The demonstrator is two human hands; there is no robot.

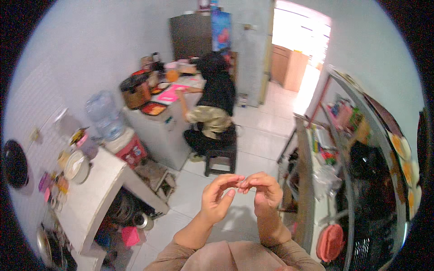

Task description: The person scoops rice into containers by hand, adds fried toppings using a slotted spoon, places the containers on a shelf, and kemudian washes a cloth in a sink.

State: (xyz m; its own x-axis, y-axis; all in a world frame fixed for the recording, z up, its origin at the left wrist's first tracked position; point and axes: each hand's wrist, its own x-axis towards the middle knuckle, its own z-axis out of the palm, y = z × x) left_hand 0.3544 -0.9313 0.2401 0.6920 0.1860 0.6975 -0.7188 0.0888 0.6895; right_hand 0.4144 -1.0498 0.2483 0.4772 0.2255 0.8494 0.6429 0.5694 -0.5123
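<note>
Both of my hands are raised in front of my chest, above the white tiled floor [190, 198]. My left hand [218, 198] is open, its fingers curved to the right and its thumb standing apart from them. Opposite it, my right hand [266, 193] arches its fingers leftward until the fingertips of the two hands meet or nearly meet. No object shows in either hand. Slight blur hides the exact contact between the fingertips, and the right thumb is hard to make out.
Ahead, a person in black [217, 90] sits on a dark stool [221, 156] at a counter [156, 131] bearing food and a pink board. At left stand a white table [97, 189] and a water dispenser [131, 147]. Shelving [307, 180] lines the right, near a bright doorway [300, 49].
</note>
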